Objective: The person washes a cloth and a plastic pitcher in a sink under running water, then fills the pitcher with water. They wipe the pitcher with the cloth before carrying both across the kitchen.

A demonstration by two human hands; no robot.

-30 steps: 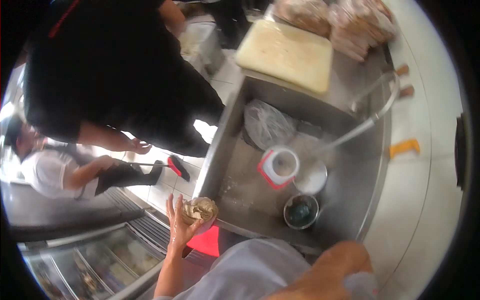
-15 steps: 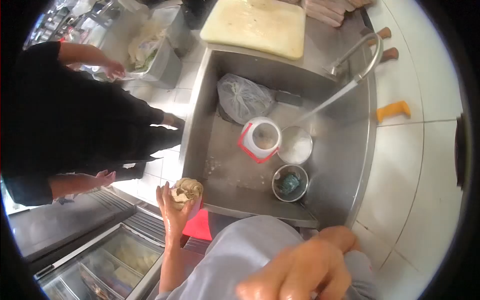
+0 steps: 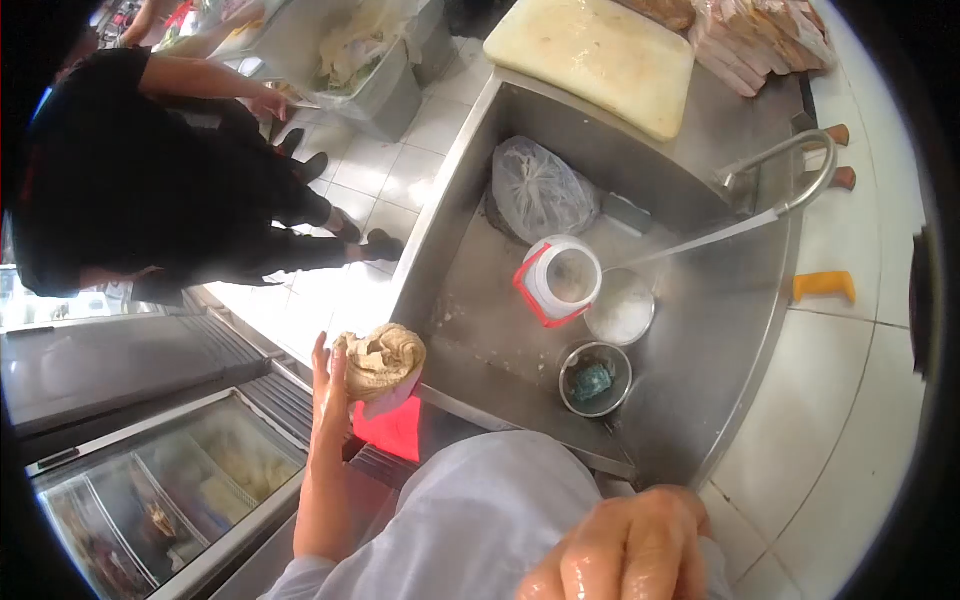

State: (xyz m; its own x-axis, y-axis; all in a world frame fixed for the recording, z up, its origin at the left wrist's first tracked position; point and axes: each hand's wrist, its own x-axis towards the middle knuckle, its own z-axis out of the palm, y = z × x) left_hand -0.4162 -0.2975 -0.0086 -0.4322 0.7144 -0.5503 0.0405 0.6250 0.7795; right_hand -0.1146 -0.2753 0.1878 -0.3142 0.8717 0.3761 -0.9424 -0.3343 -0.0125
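My left hand (image 3: 328, 405) grips a beige, folded soft bundle (image 3: 383, 355) with a pinkish layer beneath it, near the sink's front left corner. Low in the view, close to my body, my right hand (image 3: 632, 548) is wet with curled fingers; its palm is hidden and I cannot tell what it holds. Inside the steel sink (image 3: 470, 320) stands a white tub (image 3: 547, 283) with a red band. Beside it are a bowl of whitish water (image 3: 625, 315) and a metal bowl (image 3: 566, 392) containing a green scrubbing pad (image 3: 592, 382).
Water runs from the curved tap (image 3: 826, 165). A tied clear plastic bag (image 3: 543, 190) lies in the sink's far left. Behind are a cutting board (image 3: 595, 55) and stacked meat (image 3: 745, 50). A yellow-handled tool (image 3: 825, 287) is at right. A person in black (image 3: 150, 190) stands left, above a glass-topped freezer (image 3: 170, 500).
My view has turned, so the sink appears shifted right. My left hand still holds the beige bundle. The right hand sits slightly lower, and the person in black has shifted, one arm now hidden.
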